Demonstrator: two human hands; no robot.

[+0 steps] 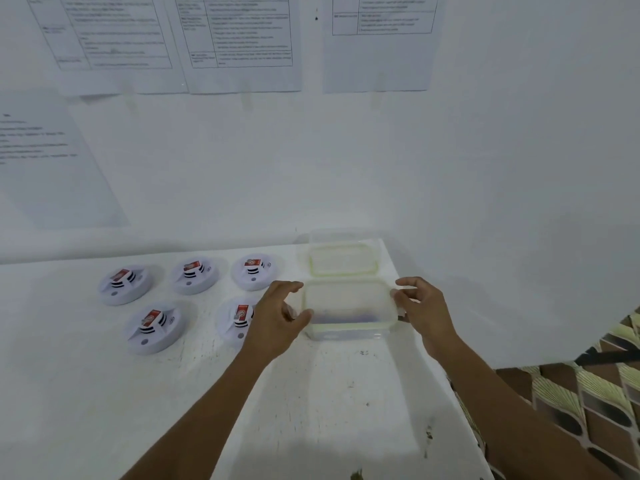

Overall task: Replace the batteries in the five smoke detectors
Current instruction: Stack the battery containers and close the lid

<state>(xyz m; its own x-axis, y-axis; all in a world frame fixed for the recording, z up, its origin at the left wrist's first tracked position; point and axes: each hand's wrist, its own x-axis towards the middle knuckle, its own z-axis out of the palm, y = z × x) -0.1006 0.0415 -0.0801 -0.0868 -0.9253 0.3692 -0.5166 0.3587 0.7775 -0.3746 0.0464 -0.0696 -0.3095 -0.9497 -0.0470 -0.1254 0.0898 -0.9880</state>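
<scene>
The left hand and right hand pinch, it seems, the end clips of a light, stiff plastic box on the table, beside five smoke detectors; better to hold its rim

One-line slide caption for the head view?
Person's left hand and right hand grip the near container beside five smoke detectors.
</scene>
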